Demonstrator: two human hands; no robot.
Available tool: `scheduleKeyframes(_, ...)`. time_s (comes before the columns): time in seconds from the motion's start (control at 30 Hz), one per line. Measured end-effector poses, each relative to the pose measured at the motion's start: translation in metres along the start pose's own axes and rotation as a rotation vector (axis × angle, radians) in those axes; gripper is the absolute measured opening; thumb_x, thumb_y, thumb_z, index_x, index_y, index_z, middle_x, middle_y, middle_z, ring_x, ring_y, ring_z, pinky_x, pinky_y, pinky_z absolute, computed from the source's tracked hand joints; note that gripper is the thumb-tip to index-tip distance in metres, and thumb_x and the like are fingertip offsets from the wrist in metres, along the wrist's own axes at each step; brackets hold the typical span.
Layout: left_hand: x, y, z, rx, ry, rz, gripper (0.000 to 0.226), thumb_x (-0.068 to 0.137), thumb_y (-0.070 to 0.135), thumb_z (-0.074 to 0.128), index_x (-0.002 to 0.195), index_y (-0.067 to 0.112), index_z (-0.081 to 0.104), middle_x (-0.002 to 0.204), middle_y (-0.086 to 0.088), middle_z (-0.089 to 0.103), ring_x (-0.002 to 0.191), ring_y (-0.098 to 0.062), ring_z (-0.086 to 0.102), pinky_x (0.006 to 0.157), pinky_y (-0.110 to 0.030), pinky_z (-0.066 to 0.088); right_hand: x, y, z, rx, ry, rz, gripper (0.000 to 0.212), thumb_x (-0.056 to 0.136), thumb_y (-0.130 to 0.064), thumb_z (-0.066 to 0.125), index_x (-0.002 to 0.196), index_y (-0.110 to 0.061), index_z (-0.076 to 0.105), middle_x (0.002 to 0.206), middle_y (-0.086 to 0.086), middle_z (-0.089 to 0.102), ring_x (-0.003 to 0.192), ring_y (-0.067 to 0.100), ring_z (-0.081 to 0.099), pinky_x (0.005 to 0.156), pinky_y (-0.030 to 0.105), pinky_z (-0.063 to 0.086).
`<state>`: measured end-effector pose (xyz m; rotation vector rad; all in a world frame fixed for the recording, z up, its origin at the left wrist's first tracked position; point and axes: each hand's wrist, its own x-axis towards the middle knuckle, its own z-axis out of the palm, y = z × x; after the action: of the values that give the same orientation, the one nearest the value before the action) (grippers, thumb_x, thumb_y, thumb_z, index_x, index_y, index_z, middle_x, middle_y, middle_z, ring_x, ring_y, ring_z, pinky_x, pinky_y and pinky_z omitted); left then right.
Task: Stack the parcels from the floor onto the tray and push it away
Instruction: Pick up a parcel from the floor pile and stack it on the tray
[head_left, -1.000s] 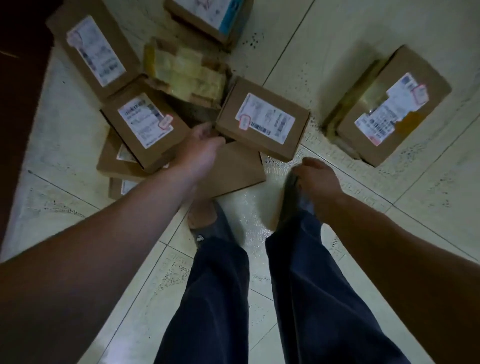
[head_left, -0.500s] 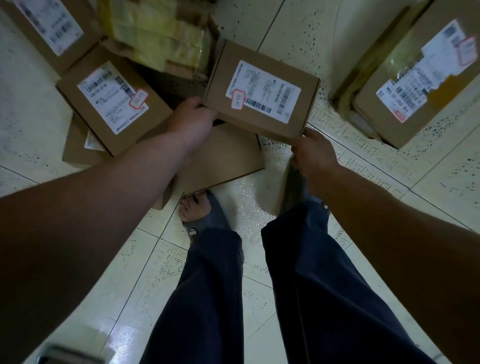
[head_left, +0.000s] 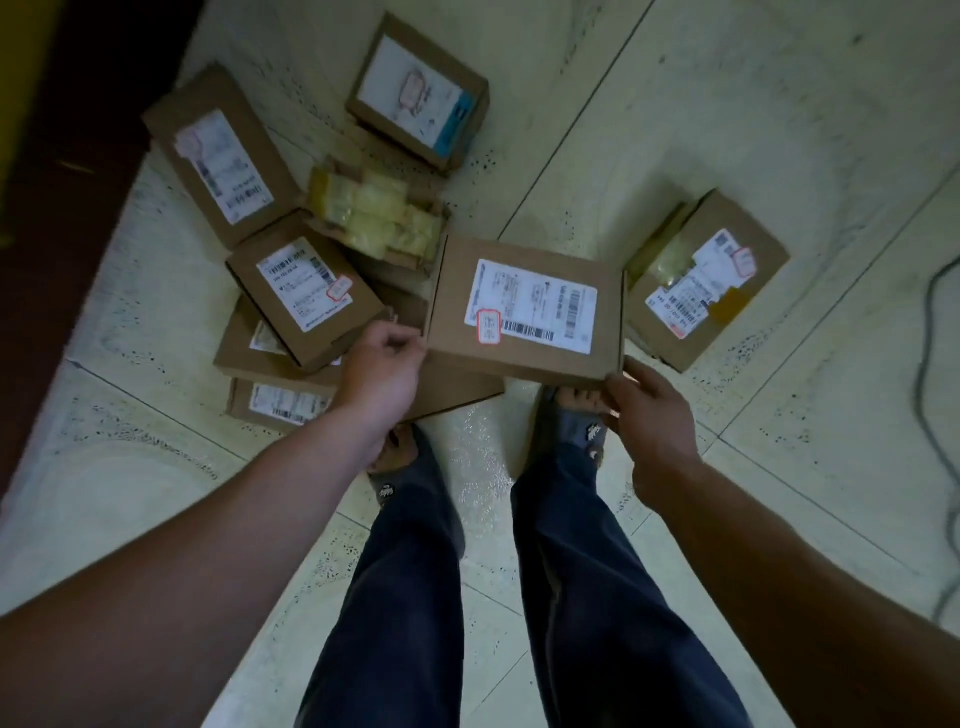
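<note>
A brown cardboard parcel (head_left: 524, 306) with a white shipping label is lifted off the tiled floor between my two hands. My left hand (head_left: 376, 371) grips its near-left corner and my right hand (head_left: 649, 410) grips its near-right corner. Several other labelled parcels lie on the floor: one leaning on a small stack at the left (head_left: 306, 296), a long one at the far left (head_left: 218, 156), one at the back (head_left: 418, 93), one at the right (head_left: 709, 280). A flat brown parcel (head_left: 457, 387) lies under the lifted one. No tray is in view.
A torn package wrapped in yellowish tape (head_left: 376, 215) sits among the parcels. My legs in dark trousers and sandalled feet (head_left: 576, 431) stand just behind the pile. A dark cable (head_left: 930, 364) runs along the floor at the right. A dark edge (head_left: 47, 208) borders the left.
Both hands took hold of the labelled parcel and raised it off the flat parcel. The view has pulled back, so more of the floor and the back parcel show.
</note>
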<state>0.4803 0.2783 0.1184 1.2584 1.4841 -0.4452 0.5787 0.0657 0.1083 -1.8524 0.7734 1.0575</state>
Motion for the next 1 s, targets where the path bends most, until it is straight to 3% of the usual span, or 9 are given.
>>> scheduleKeyframes(0.1, -0.038, 0.022, -0.018, -0.111, 0.003, 0.01, 0.011, 0.098, 0.019, 0.055, 0.093, 0.029, 0.057, 0.102, 0.007, 0.059, 0.093, -0.011, 0.058, 0.101, -0.04, 0.048, -0.04, -0.032, -0.009, 0.014, -0.035, -0.068, 0.035, 0.097, -0.015, 0.055, 0.13, -0.025, 0.062, 0.115, -0.003, 0.071, 0.102, 0.012, 0.069, 0.094, 0.037, 0.055)
scheduleKeyframes(0.27, -0.105, 0.062, -0.06, -0.227, 0.033, 0.105, 0.01, 0.097, 0.018, 0.057, 0.093, 0.027, 0.059, 0.11, 0.006, 0.06, 0.092, -0.01, 0.06, 0.102, -0.039, 0.049, -0.12, -0.093, -0.02, 0.029, -0.076, -0.159, 0.025, 0.1, -0.011, 0.051, 0.112, -0.029, 0.064, 0.11, -0.004, 0.067, 0.098, 0.007, 0.063, 0.071, 0.018, 0.049)
scheduleKeyframes(0.37, -0.143, 0.075, -0.081, -0.288, 0.049, 0.154, 0.007, 0.097, 0.018, 0.059, 0.096, 0.024, 0.06, 0.115, -0.001, 0.063, 0.095, -0.014, 0.063, 0.099, -0.039, 0.051, -0.163, -0.12, -0.026, 0.034, -0.075, -0.207, 0.036, 0.099, -0.012, 0.054, 0.134, -0.021, 0.056, 0.117, -0.001, 0.065, 0.109, 0.017, 0.061, 0.086, 0.029, 0.052)
scheduleKeyframes(0.5, -0.203, 0.084, -0.109, -0.415, 0.073, 0.195, 0.014, 0.097, 0.017, 0.057, 0.11, 0.018, 0.061, 0.114, -0.005, 0.066, 0.099, -0.019, 0.067, 0.084, -0.031, 0.055, -0.224, -0.143, -0.038, 0.013, -0.092, -0.283, 0.038, 0.098, -0.014, 0.056, 0.136, -0.018, 0.055, 0.119, 0.003, 0.066, 0.112, 0.023, 0.061, 0.102, 0.042, 0.048)
scheduleKeyframes(0.63, -0.267, 0.091, -0.146, -0.475, 0.078, 0.262, 0.01, 0.097, 0.019, 0.057, 0.105, 0.022, 0.06, 0.112, -0.006, 0.067, 0.097, -0.021, 0.067, 0.08, -0.03, 0.055, -0.297, -0.164, -0.048, 0.007, -0.114, -0.365, 0.037, 0.099, -0.014, 0.054, 0.135, -0.017, 0.055, 0.107, -0.004, 0.067, 0.108, 0.018, 0.059, 0.099, 0.041, 0.049)
scheduleKeyframes(0.73, -0.314, 0.097, -0.179, -0.519, 0.067, 0.316, 0.007, 0.097, 0.021, 0.057, 0.102, 0.024, 0.06, 0.105, -0.006, 0.069, 0.097, -0.023, 0.068, 0.081, -0.036, 0.056, -0.354, -0.177, -0.054, 0.007, -0.133, -0.427, 0.04, 0.098, -0.016, 0.056, 0.138, -0.017, 0.054, 0.115, -0.001, 0.066, 0.108, 0.021, 0.06, 0.09, 0.035, 0.051)
scheduleKeyframes(0.83, -0.354, 0.1, -0.211, -0.596, 0.051, 0.372, 0.007, 0.097, 0.019, 0.058, 0.102, 0.022, 0.062, 0.104, -0.006, 0.07, 0.094, -0.021, 0.068, 0.073, -0.03, 0.054, -0.407, -0.184, -0.057, 0.017, -0.15, -0.473, 0.04, 0.097, -0.021, 0.057, 0.137, -0.022, 0.055, 0.118, -0.002, 0.066, 0.109, 0.023, 0.06, 0.084, 0.031, 0.051)
scheduleKeyframes(0.93, -0.389, 0.1, -0.236, -0.639, 0.04, 0.414, 0.007, 0.096, 0.017, 0.058, 0.101, 0.02, 0.062, 0.105, -0.007, 0.071, 0.094, -0.02, 0.068, 0.072, -0.03, 0.052, -0.455, -0.19, -0.06, 0.019, -0.16, -0.529, 0.037, 0.097, -0.022, 0.057, 0.134, -0.025, 0.056, 0.119, -0.004, 0.064, 0.11, 0.017, 0.059, 0.089, 0.032, 0.048)
scheduleKeyframes(1.0, -0.408, 0.101, -0.25, -0.678, 0.017, 0.433, 0.007, 0.096, 0.014, 0.058, 0.102, 0.017, 0.062, 0.108, -0.011, 0.07, 0.099, -0.024, 0.068, 0.083, -0.037, 0.055, -0.481, -0.195, -0.06, 0.036, -0.169, -0.569, 0.034, 0.096, -0.02, 0.057, 0.13, -0.026, 0.057, 0.118, -0.005, 0.064, 0.111, 0.015, 0.058, 0.094, 0.034, 0.047)
